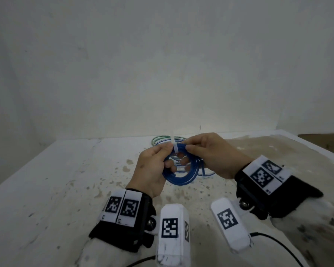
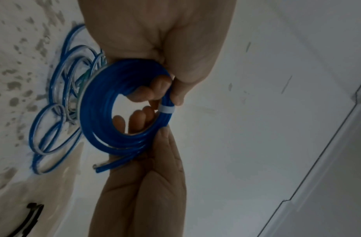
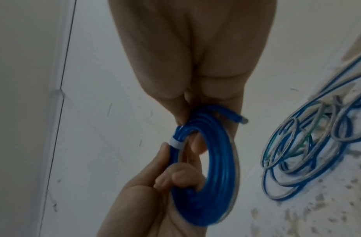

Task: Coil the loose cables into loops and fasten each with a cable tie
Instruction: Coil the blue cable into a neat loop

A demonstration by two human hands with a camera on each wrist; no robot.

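Note:
A blue cable coil (image 1: 181, 180) is held up over the table between both hands. A white cable tie (image 1: 175, 148) wraps its top, and the tie's tail sticks straight up. My left hand (image 1: 162, 153) grips the coil left of the tie with its fingers curled through the loop. My right hand (image 1: 193, 149) pinches the coil right of the tie. In the left wrist view the tie (image 2: 167, 110) bands the coil (image 2: 98, 112), and a cable end (image 2: 98, 170) pokes out. The right wrist view shows the coil (image 3: 216, 176), the tie (image 3: 175, 143) and the cable end (image 3: 243, 121).
A tangle of loose blue, grey and green cables (image 1: 162, 140) lies on the stained white table (image 1: 66, 180) behind the hands, seen as loose cables (image 2: 53, 112) and loose cables (image 3: 307, 152) from the wrists. A white wall rises right behind the table.

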